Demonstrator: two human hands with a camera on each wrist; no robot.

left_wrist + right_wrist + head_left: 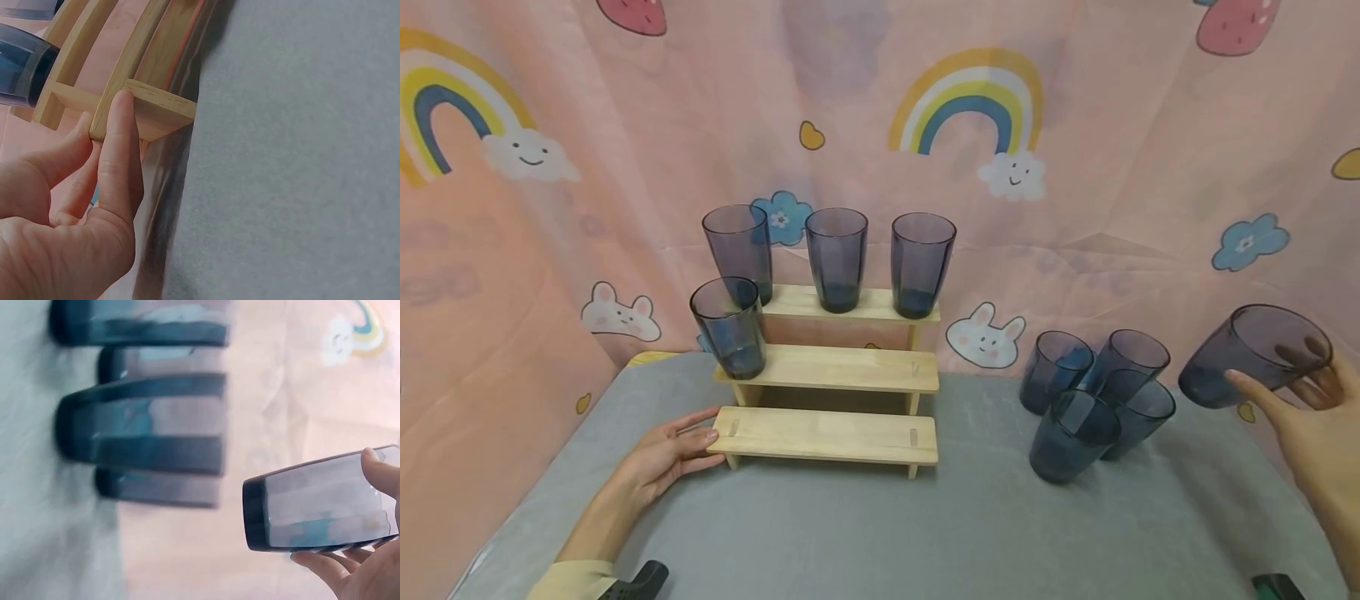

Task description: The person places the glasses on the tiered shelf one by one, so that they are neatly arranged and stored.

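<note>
Wooden stand [846, 367]: toward seven o'clock, bears four glasses [837, 262]
Left hand [662, 457]: holds its lowest step [823, 433]
Right hand [1307, 425]: grips tilted glass [1232, 358], three o'clock
Clustered glasses [1071, 437]: four, at four o'clock

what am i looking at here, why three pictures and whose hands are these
There's no machine here: these are a person's two bare hands. The wide picture comes from a camera worn on the head, looking forward and down. The other two come from cameras on the left and right wrists, each watching that hand's work.

The left hand pinches the left end of the lowest step of a wooden stand. The right hand holds a tinted glass, tilted, above the grey surface.

Four glasses stand grouped on that surface. On the stand, three glasses stand on the top step and one glass on the middle step.
</note>
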